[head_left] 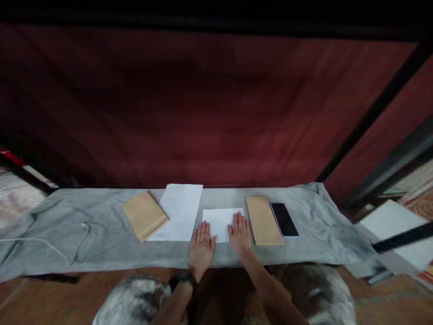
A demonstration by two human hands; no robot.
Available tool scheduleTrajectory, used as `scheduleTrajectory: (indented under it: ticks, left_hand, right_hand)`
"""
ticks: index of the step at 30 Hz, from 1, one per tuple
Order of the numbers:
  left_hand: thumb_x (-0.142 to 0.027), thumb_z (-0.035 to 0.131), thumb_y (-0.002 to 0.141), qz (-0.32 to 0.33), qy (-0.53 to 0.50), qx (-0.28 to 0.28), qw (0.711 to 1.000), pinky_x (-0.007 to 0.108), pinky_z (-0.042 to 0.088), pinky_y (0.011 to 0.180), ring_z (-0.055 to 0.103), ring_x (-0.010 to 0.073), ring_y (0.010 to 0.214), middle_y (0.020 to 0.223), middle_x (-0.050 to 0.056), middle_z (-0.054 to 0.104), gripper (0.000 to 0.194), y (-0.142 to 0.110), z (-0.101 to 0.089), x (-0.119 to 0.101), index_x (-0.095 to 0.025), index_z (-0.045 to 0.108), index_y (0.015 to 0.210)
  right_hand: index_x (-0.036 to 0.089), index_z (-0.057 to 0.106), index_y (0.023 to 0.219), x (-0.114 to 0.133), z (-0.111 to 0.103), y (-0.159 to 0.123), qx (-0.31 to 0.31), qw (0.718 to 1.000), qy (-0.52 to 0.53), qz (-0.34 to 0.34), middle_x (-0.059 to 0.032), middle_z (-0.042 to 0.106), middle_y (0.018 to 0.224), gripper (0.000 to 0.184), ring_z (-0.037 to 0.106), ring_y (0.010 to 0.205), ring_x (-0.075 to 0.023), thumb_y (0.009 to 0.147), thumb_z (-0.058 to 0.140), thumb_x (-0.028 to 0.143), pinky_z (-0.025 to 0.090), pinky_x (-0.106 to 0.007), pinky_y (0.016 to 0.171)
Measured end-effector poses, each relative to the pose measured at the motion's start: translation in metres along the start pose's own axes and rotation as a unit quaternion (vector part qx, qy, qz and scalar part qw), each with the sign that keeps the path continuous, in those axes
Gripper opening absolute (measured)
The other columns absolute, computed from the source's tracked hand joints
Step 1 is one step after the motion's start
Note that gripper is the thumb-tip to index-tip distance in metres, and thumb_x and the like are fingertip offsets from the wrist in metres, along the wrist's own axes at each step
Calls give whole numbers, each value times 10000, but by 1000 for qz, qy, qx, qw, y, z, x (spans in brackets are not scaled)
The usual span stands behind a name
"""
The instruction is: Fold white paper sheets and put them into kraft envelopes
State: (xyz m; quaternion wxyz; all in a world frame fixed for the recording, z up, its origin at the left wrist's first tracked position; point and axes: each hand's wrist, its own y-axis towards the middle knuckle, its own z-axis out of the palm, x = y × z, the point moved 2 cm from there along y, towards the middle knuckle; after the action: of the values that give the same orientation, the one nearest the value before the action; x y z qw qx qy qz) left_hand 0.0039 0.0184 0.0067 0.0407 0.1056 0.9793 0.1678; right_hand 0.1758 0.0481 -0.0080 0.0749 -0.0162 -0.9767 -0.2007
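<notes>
My left hand point(202, 247) lies flat with fingers stretched out on the grey cloth point(84, 230), its fingertips at the lower left corner of a small white paper point(219, 220). My right hand point(240, 233) rests flat on the right part of that same paper, fingers extended. Neither hand holds anything. A larger white sheet point(179, 211) lies just left of the small paper. A tan envelope point(263, 220) lies right of my right hand, and a stack of tan envelopes point(145, 215) sits at the left.
A black phone point(284, 219) lies face up right of the tan envelope. A dark red curtain point(203, 108) hangs behind the cloth-covered surface. White boards point(392, 225) lie on the floor at the right.
</notes>
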Motion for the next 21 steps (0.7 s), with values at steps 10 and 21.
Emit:
scheduleTrajectory:
  ticks: [10, 21]
  left_hand:
    - [-396, 291, 995, -27, -5, 35, 999, 435, 262, 1190, 334, 256, 1456, 1548, 156, 388, 605, 4, -4, -7, -61, 400, 1488]
    - [-400, 313, 990, -21, -17, 19, 999, 455, 265, 1181, 345, 252, 1451, 1549, 140, 391, 613, 5, -4, -4, -124, 316, 1537]
  right_hand:
    - [96, 400, 1492, -11, -13, -51, -26, 999, 28, -28, -186, 378, 1546, 547, 385, 1418, -296, 1021, 333, 366, 288, -474, 1160]
    - [112, 395, 1499, -14, -21, -60, 14, 998, 52, -22, -171, 349, 1563, 583, 373, 1426, -294, 1020, 331, 437, 276, -469, 1169]
